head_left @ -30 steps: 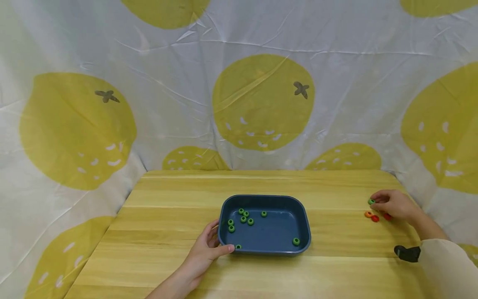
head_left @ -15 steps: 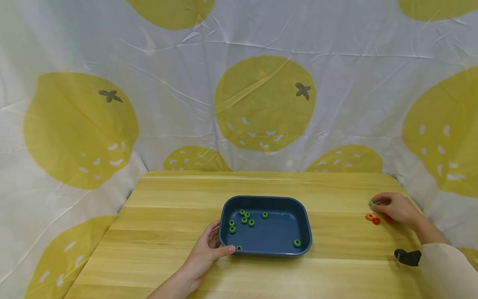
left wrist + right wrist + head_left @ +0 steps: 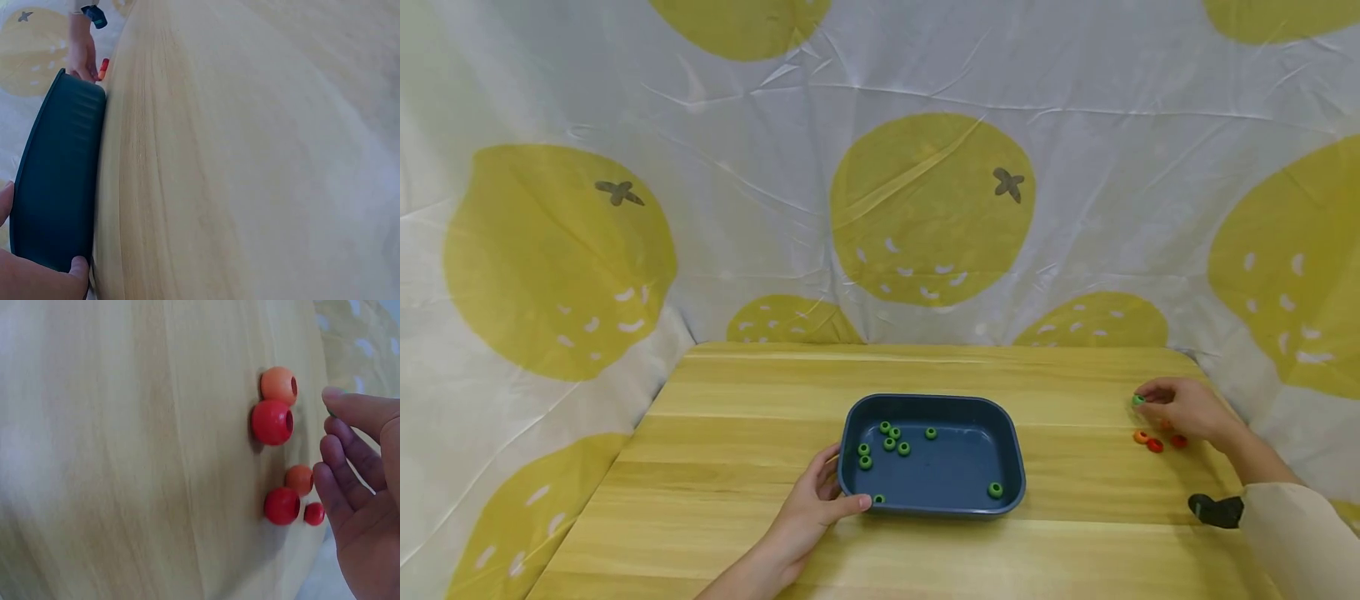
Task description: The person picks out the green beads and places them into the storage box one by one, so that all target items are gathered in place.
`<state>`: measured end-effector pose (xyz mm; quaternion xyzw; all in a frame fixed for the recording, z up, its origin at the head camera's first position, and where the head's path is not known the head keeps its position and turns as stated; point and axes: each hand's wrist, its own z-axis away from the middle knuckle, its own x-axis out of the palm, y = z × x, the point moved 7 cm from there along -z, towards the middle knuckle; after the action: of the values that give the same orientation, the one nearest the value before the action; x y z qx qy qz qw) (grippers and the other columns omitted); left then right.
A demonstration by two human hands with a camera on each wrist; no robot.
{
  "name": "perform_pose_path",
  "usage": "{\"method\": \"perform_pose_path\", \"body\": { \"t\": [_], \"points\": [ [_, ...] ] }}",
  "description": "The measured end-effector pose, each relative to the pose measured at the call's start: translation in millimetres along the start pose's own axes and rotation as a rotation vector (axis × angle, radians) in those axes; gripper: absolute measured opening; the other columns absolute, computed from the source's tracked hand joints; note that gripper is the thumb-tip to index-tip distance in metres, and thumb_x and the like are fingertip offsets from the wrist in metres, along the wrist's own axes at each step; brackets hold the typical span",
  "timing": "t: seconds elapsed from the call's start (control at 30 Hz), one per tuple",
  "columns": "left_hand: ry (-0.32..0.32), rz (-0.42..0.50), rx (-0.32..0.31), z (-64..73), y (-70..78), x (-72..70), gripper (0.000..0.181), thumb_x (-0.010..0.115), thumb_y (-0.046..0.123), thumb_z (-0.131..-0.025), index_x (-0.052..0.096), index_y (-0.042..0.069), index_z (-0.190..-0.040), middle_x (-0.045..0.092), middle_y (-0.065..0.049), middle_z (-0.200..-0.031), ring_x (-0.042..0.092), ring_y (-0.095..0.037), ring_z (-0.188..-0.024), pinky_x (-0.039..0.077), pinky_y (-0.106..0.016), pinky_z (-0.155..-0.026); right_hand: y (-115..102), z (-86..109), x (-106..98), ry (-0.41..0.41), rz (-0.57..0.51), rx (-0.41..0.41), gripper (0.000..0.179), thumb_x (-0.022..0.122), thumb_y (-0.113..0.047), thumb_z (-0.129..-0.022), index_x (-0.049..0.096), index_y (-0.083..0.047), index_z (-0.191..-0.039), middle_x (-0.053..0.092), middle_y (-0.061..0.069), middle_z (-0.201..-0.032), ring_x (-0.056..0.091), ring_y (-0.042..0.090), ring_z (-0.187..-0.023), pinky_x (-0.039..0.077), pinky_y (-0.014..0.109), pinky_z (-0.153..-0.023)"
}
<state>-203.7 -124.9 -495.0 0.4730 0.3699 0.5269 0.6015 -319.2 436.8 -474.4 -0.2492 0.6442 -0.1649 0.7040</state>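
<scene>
My left hand (image 3: 808,507) grips the left end of a dark blue plastic tray (image 3: 940,510), thumb over the near rim and fingers behind the left wall. Several green beads (image 3: 889,444) lie in it, mostly toward the left. At the table's right side my right hand (image 3: 1191,410) pinches one green bead (image 3: 1138,401) between thumb and fingers. Under and beside that hand are orange beads (image 3: 279,385) and red beads (image 3: 272,422), with holes showing. In the right wrist view the pinched bead is nearly hidden behind the thumb.
The wooden table (image 3: 737,400) has its far edge against a hanging cloth (image 3: 1075,208) printed with yellow lemons. A dark strap-like device (image 3: 1216,511) sits at the right sleeve cuff (image 3: 1292,533).
The right hand has risen slightly and moved a little left with the green bead, uncovering more of the orange and red beads. My left hand stays at the tray.
</scene>
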Motion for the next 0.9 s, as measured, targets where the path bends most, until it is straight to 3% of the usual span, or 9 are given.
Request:
{"method": "perform_pose_path", "body": {
  "t": [0.53,0.9],
  "points": [
    [0.022,-0.004,-0.016,-0.8,5.7,0.9,0.095,0.086,0.006,-0.085,0.028,0.005,-0.161,0.033,-0.025,-0.161,0.040,-0.043,-0.142,0.038,-0.054,-0.110,-47.9,-28.3,11.4,-0.033,-0.008,-0.115,0.031,0.075,-0.022,-0.097,0.072,0.000,-0.119,0.072,0.005,-0.104,0.067,0.025,-0.094,0.054,0.040,-0.079],
    [0.026,-0.012,-0.032,-1.2,7.0,1.2,0.096,0.087,0.008,-0.085,0.029,0.005,-0.161,0.033,-0.025,-0.161,0.040,-0.044,-0.142,0.038,-0.054,-0.110,-71.7,-30.4,18.1,-0.079,-0.072,-0.162,0.029,0.074,-0.018,-0.097,0.071,0.001,-0.119,0.070,0.005,-0.106,0.064,0.023,-0.095,0.054,0.031,-0.076]
  ]
}}
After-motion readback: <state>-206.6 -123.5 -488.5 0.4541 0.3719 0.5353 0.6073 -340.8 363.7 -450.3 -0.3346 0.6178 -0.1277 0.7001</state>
